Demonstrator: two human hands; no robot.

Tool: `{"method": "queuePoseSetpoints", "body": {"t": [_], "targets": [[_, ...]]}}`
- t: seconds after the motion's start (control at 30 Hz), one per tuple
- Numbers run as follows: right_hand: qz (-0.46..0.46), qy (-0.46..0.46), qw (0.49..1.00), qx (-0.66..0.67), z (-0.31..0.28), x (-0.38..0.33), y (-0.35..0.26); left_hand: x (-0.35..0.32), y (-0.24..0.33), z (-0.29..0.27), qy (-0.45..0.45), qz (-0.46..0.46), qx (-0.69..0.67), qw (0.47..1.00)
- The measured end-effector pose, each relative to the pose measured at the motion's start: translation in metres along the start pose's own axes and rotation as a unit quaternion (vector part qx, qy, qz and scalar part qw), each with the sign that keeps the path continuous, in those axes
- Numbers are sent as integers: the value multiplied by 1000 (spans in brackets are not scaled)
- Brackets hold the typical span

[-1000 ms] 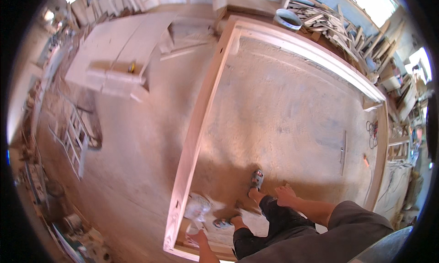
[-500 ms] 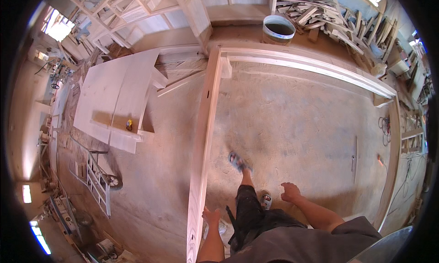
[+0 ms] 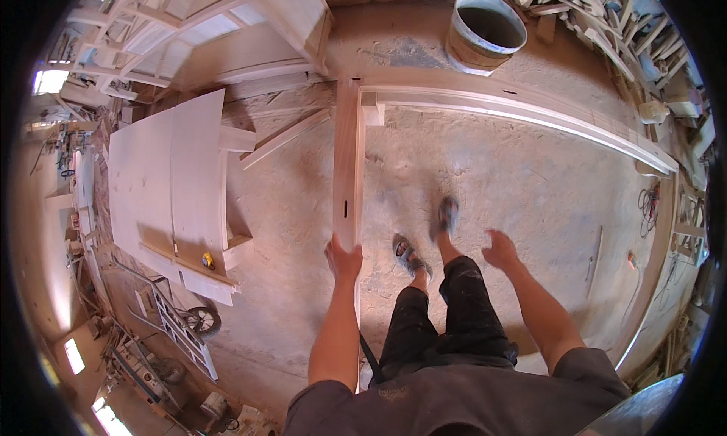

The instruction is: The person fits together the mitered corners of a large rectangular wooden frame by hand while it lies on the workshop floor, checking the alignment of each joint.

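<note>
A large pale wooden frame lies flat on the sawdust floor, its left rail running away from me and its far rail curving to the right. My left hand rests on the near part of the left rail, fingers wrapped over it. Off to the right my right hand hangs in the air with fingers spread, holding nothing. My sandalled feet stand inside the frame, close to the left rail.
A wide wooden panel lies to the left with a small yellow tape measure near its front edge. A round bucket stands beyond the frame. Scrap wood piles up at the back right; a wheeled cart stands at the lower left.
I have risen and walked forward along the left rail. My left hand has slid further up the rail. The bucket and far rail are closer.
</note>
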State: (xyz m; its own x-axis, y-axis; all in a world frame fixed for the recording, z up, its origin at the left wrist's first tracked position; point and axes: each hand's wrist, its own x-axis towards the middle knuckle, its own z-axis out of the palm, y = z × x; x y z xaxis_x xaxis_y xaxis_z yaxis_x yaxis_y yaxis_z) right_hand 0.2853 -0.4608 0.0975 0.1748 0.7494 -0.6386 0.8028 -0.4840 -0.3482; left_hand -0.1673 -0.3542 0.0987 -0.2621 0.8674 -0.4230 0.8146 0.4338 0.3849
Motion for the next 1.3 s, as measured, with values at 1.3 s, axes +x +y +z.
{"method": "queuePoseSetpoints", "body": {"t": [1.3], "targets": [[-180, 93, 962, -182, -196, 443, -244, 320, 247, 35, 17, -45, 44, 998]]}}
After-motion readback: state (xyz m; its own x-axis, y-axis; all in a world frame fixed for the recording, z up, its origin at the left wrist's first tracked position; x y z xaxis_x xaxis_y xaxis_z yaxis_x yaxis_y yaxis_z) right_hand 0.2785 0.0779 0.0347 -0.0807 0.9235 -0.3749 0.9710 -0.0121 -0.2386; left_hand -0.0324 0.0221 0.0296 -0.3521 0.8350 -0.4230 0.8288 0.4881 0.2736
